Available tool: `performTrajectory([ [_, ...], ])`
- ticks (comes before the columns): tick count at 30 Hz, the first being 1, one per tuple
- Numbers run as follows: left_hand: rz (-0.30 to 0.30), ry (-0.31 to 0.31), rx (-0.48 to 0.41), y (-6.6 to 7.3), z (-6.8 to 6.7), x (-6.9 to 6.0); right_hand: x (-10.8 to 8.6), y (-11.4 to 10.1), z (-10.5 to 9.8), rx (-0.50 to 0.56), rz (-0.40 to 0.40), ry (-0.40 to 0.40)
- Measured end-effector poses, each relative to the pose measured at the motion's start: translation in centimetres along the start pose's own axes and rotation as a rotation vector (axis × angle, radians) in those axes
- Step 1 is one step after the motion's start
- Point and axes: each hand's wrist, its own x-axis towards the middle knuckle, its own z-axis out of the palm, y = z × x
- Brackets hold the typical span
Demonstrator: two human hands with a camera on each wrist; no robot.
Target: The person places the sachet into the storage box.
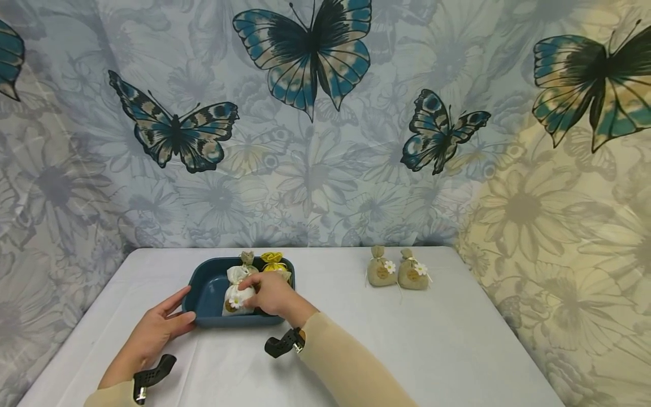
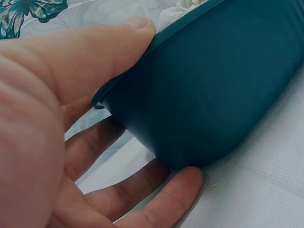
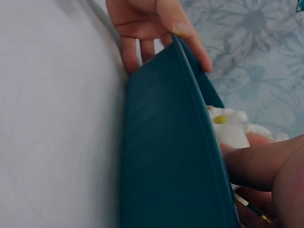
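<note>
A dark blue tray point(image 1: 209, 294) stands on the left part of the table. My left hand point(image 1: 153, 329) touches its left end; in the left wrist view the thumb point(image 2: 118, 47) lies along the rim and the spread fingers point(image 2: 183, 190) rest against the outer wall. Over the tray, my right hand point(image 1: 274, 294) pinches a white drawstring sachet point(image 1: 235, 291) with a white daisy on its front. Behind it are a beige sachet point(image 1: 247, 260) and a yellow sachet point(image 1: 273, 261), both partly hidden. The right wrist view shows the white sachet point(image 3: 232, 135) just inside the tray wall.
Two burlap sachets point(image 1: 381, 270) with daisies and round tags stand side by side at the back right of the white-covered table point(image 1: 407, 345). A butterfly-printed cloth point(image 1: 315, 186) hangs behind the table. Each wrist wears a black camera mount point(image 1: 285, 342).
</note>
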Motion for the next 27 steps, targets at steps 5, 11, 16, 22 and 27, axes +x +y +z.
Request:
performTrajectory([
  [5, -0.004, -0.004, -0.004, 0.0, 0.1, 0.0, 0.0, 0.1, -0.2, 0.032, 0.011, -0.011],
  [11, -0.008, -0.005, -0.002, 0.0, 0.0, 0.0, -0.2, 0.2, -0.6, 0.272, 0.040, -0.017],
  [16, -0.014, -0.010, 0.017, 0.1, 0.0, -0.1, -0.5, 0.2, -0.9, 0.393, 0.072, -0.022],
  [22, -0.010, -0.002, 0.031, 0.3, -0.1, -0.2, -0.9, 0.5, -1.9, 0.497, 0.039, -0.004],
  [27, -0.025, 0.002, 0.033, 0.2, -0.1, -0.1, -1.5, 1.6, -3.3, 0.726, 0.003, -0.038],
])
